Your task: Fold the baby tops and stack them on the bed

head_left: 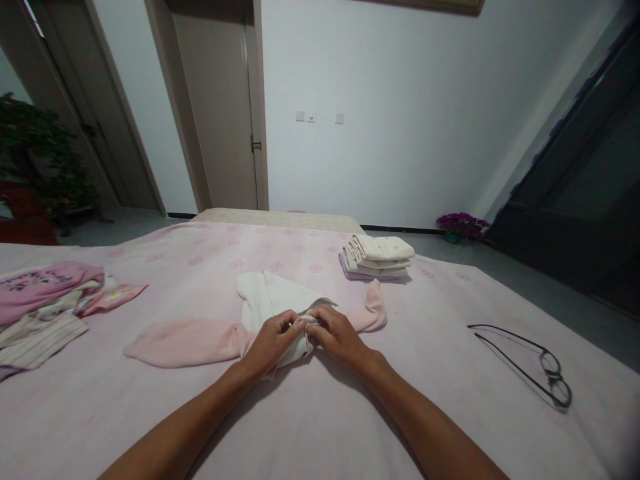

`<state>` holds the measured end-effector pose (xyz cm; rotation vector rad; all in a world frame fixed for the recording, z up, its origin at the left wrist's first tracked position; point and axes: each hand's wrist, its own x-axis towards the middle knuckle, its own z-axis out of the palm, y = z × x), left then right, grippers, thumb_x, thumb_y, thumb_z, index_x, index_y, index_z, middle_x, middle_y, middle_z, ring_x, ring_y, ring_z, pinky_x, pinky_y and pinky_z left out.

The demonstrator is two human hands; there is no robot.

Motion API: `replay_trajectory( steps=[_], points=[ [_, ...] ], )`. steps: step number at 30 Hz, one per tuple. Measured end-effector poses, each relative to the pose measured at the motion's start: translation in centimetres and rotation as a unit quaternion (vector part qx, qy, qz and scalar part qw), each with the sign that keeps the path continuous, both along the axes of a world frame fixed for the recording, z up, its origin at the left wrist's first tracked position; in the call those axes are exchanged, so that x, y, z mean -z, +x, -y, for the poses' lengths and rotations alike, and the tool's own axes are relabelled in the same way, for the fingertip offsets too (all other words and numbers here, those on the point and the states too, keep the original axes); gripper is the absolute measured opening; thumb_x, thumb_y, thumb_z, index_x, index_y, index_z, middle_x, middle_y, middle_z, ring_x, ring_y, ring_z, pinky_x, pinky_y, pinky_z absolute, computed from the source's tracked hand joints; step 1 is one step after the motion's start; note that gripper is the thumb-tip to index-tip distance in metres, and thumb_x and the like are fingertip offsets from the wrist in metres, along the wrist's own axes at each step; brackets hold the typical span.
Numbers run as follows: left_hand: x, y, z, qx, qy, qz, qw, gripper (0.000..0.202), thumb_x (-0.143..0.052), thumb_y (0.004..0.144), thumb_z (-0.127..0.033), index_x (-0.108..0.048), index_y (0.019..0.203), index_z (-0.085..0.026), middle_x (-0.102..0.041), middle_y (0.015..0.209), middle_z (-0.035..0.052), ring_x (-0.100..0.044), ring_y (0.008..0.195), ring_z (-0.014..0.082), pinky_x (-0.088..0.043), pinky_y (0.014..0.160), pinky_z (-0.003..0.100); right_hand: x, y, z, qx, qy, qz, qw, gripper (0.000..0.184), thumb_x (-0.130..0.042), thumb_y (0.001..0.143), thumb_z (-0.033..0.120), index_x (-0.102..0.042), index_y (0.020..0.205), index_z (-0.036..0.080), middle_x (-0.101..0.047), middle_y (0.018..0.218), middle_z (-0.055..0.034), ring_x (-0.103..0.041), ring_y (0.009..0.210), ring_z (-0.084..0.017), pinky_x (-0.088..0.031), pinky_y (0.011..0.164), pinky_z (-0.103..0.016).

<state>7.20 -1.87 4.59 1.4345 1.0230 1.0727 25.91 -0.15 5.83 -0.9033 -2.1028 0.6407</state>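
A small white shirt with pink sleeves [273,293] lies spread on the bed, its sleeves stretching out to both sides. My left hand [277,337] pinches the gathered fabric at the shirt's near end. Close beside it, my right hand [336,328] grips the same bunched cloth, thumbs nearly meeting. Both hands hide part of the garment, so I cannot tell exactly which edge or fastening is between the fingers. The left sleeve lies flat; the right one bends upward at its end.
A neat stack of folded clothes [381,257] sits beyond my right hand. Loose clothes [45,307] are heaped at the left. Black-framed eyeglasses [550,373] lie at the right on the pink bedsheet [430,413]. Purple flowers [463,225] stand on the floor by the wall.
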Motion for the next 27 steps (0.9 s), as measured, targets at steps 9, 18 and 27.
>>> replay_trajectory(
  steps=[9,18,27],
  points=[
    [-2.4,-9.4,-0.9,0.039,0.059,-0.182,0.981,0.04,-0.062,0.079,-0.046,-0.065,0.109,-0.019,-0.071,0.102,0.0064,-0.064,0.094,0.025,-0.051,0.081,0.032,1.4,3.5,-2.3,0.132,0.033,-0.039,0.99,0.012,-0.064,0.086,0.034,-0.064,0.089,0.022,-0.062,0.09,-0.0029,-0.053,0.091,-0.021,-0.042,0.081,-0.033],
    [1.3,-14.2,-0.9,-0.096,0.087,-0.331,0.935,0.045,-0.048,0.089,-0.051,-0.067,0.113,-0.018,-0.069,0.106,0.0093,-0.064,0.097,0.0262,-0.047,0.086,0.036,0.6,2.7,-2.8,0.172,-0.014,-0.177,0.969,0.031,-0.056,0.09,0.051,-0.058,0.087,0.021,-0.056,0.072,0.001,-0.051,0.066,-0.015,-0.043,0.06,-0.026],
    [-1.4,-13.4,-0.9,-0.203,0.132,-0.23,0.942,0.032,-0.047,0.089,-0.05,-0.059,0.083,-0.021,-0.062,0.078,0.0,-0.059,0.075,0.0185,-0.048,0.068,0.026,-2.4,3.7,-1.5,0.214,0.101,-0.1,0.966,0.024,-0.059,0.09,0.041,-0.069,0.09,0.019,-0.07,0.08,-0.0029,-0.062,0.072,-0.017,-0.048,0.068,-0.026]
  ],
)
